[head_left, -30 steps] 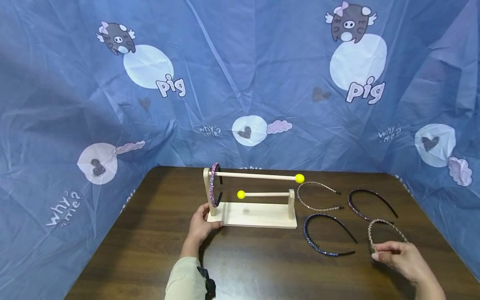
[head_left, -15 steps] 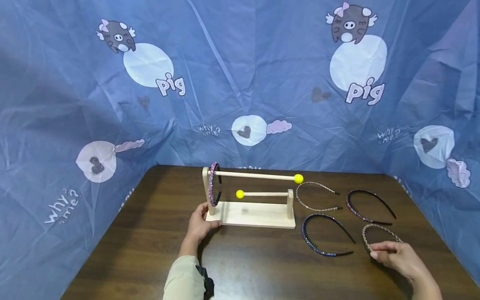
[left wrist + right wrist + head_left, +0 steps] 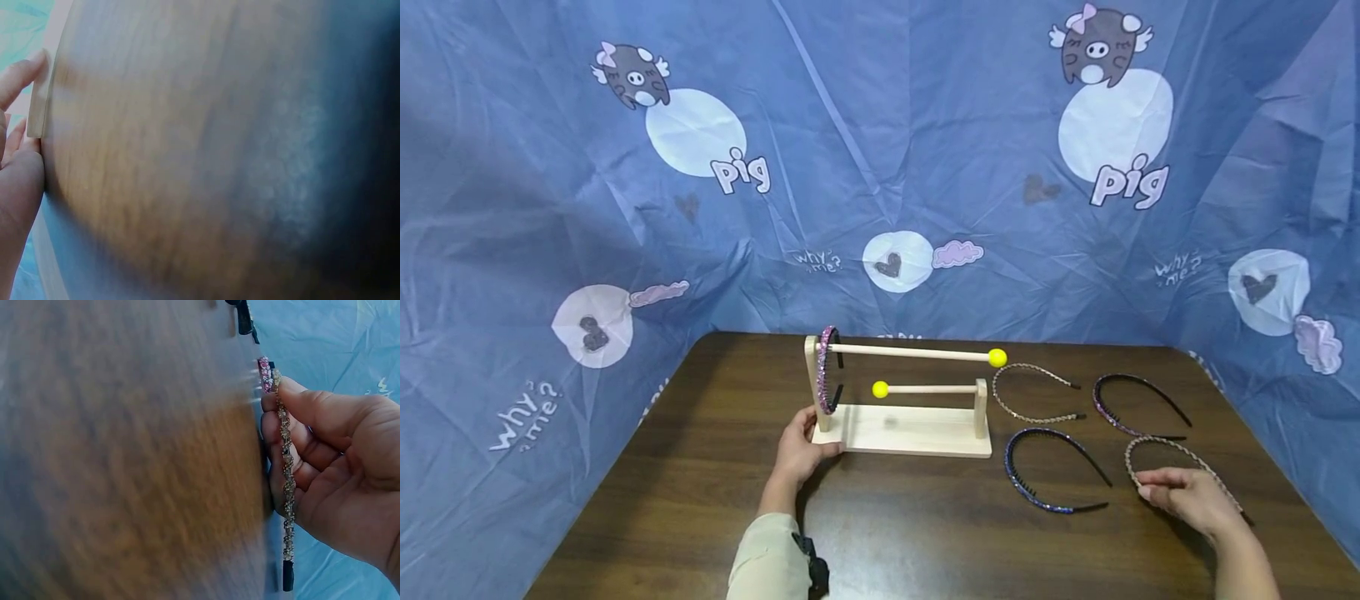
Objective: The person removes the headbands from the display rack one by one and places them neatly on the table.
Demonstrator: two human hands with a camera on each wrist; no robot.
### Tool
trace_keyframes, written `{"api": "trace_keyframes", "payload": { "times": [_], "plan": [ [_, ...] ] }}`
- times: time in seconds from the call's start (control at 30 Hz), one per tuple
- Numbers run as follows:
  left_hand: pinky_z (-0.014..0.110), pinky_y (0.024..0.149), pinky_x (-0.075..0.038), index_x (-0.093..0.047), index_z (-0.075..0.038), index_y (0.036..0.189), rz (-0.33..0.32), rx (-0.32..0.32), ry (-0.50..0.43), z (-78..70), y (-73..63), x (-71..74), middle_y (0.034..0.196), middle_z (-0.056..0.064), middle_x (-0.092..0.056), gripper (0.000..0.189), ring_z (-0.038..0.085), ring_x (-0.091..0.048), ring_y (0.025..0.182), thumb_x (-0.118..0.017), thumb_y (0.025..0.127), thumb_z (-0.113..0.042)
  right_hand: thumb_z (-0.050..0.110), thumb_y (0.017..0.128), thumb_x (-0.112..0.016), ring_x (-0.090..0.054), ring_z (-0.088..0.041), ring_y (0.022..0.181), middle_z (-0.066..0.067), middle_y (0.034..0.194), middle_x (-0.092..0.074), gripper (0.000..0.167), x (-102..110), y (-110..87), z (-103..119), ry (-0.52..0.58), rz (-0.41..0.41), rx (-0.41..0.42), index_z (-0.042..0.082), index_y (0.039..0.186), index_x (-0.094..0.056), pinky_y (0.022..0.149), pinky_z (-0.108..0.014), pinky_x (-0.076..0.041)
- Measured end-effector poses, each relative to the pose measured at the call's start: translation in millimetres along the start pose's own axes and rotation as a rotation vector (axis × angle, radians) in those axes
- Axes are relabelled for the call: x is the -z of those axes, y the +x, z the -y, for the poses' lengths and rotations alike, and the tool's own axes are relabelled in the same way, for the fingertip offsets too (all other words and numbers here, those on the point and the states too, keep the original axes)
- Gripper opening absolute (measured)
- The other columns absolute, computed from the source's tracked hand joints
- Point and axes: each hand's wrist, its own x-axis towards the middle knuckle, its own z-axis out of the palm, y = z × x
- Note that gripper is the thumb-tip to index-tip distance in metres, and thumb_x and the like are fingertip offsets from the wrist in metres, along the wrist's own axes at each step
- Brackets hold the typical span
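My left hand (image 3: pixel 801 452) grips the left end of a pale wooden headband stand (image 3: pixel 902 431), thumb at the base's front edge; its other fingers are partly hidden behind the upright. A pink glittery headband (image 3: pixel 823 371) hangs on the stand's upper rod, close to the left post. At the right, my right hand (image 3: pixel 1187 500) pinches a thin beaded gold headband (image 3: pixel 287 469) between thumb and fingers. One black tip of it sticks out beyond the hand in the head view, and its curve overlaps the end of a purple-pink headband (image 3: pixel 1102 407) behind it.
A blue glittery headband (image 3: pixel 1015 479) lies between the stand and my right hand. Another beaded gold headband (image 3: pixel 1000 396) rests just right of the stand. Yellow balls cap the upper rod (image 3: pixel 917 352) and lower rod (image 3: pixel 932 389). Blue printed cloth (image 3: pixel 910 167) hangs behind the brown table (image 3: pixel 700 517).
My right hand has shifted slightly left and away from me with the beaded headband, whose far tip now shows right of the hand. My left hand and the stand stay put.
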Motion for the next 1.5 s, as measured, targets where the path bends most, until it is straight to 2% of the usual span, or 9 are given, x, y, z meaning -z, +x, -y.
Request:
{"api": "trace_keyframes", "payload": {
  "times": [0.13,0.37,0.5,0.7,0.8,0.97,1.13,1.3,1.5],
  "plan": [
    [0.04,0.092,-0.043,-0.046,0.008,0.125,0.001,-0.003,-0.008,-1.2,1.2,-0.2,0.124,0.027,-0.05,0.074,0.036,-0.049,0.113,-0.075,0.057,0.018,0.019,0.085,-0.068,-0.056,-0.005,0.083,-0.016,0.103,-0.066,0.036,0.3,2.6,0.4,-0.028,-0.022,0.006,-0.008,0.108,-0.064,0.067,-0.024,-0.048],
    [0.04,0.093,-0.043,-0.045,0.009,0.126,0.007,-0.012,-0.035,-4.4,3.8,-3.1,0.125,0.028,-0.05,0.075,0.036,-0.049,0.112,-0.074,0.057,0.02,0.018,0.084,-0.068,-0.058,-0.005,0.077,-0.005,0.091,-0.068,0.044,3.6,2.8,3.1,0.121,-0.02,-0.033,-0.013,0.114,-0.058,0.065,-0.025,-0.051],
    [0.041,0.094,-0.042,-0.045,0.009,0.126,0.01,-0.01,-0.021,-3.4,2.9,-3.9,0.125,0.028,-0.049,0.076,0.037,-0.048,0.114,-0.075,0.057,0.02,0.02,0.086,-0.067,-0.058,-0.001,0.08,0.0,0.098,-0.065,0.045,4.3,-3.5,9.7,0.169,-0.032,-0.037,-0.011,0.117,-0.057,0.068,-0.023,-0.05],
    [0.043,0.094,-0.042,-0.046,0.008,0.126,0.02,-0.023,0.001,-4.5,-0.3,-3.3,0.125,0.027,-0.05,0.076,0.037,-0.049,0.113,-0.075,0.056,0.019,0.02,0.088,-0.064,-0.059,0.0,0.087,0.015,0.102,-0.063,0.042,-18.6,-20.6,38.1,0.269,-0.109,0.054,-0.008,0.119,-0.057,0.071,-0.021,-0.051],
    [0.042,0.093,-0.043,-0.044,0.009,0.127,0.042,-0.038,-0.006,-5.3,-2.8,-3.1,0.125,0.028,-0.049,0.077,0.038,-0.049,0.112,-0.075,0.057,0.019,0.017,0.089,-0.063,-0.06,-0.002,0.088,0.013,0.102,-0.065,0.04,-33.4,-24.4,50.5,0.294,-0.115,0.105,-0.009,0.119,-0.057,0.071,-0.022,-0.051],
    [0.042,0.092,-0.043,-0.044,0.01,0.126,0.035,-0.031,-0.026,-2.7,-6.8,-0.2,0.125,0.028,-0.049,0.076,0.038,-0.049,0.112,-0.074,0.057,0.021,0.01,0.088,-0.063,-0.06,-0.003,0.09,-0.001,0.1,-0.068,0.034,-53.4,-23.9,65.0,0.297,-0.11,0.19,-0.01,0.116,-0.058,0.072,-0.02,-0.049],
    [0.043,0.094,-0.042,-0.044,0.01,0.125,0.035,-0.042,-0.016,-3.0,-7.3,2.4,0.125,0.028,-0.049,0.075,0.039,-0.048,0.113,-0.074,0.058,0.019,0.009,0.086,-0.066,-0.061,-0.007,0.09,0.002,0.099,-0.068,0.03,-64.5,-16.7,80.8,0.309,-0.111,0.241,-0.007,0.111,-0.062,0.073,-0.019,-0.048],
    [0.043,0.096,-0.04,-0.046,0.009,0.125,0.015,-0.022,-0.009,-2.1,-5.0,4.1,0.125,0.027,-0.05,0.074,0.037,-0.048,0.114,-0.075,0.058,0.018,0.01,0.085,-0.068,-0.061,-0.011,0.09,-0.006,0.101,-0.068,0.03,-76.8,-4.7,99.3,0.328,-0.075,0.294,-0.006,0.109,-0.064,0.073,-0.022,-0.049],
    [0.039,0.091,-0.044,-0.044,0.011,0.125,0.025,-0.044,-0.039,2.1,-1.8,2.1,0.124,0.029,-0.049,0.073,0.039,-0.049,0.112,-0.073,0.058,0.02,0.008,0.085,-0.066,-0.062,-0.015,0.091,-0.009,0.104,-0.066,0.034,-93.6,10.9,117.2,0.421,-0.004,0.351,-0.011,0.112,-0.059,0.075,-0.024,-0.05]
  ]
}}
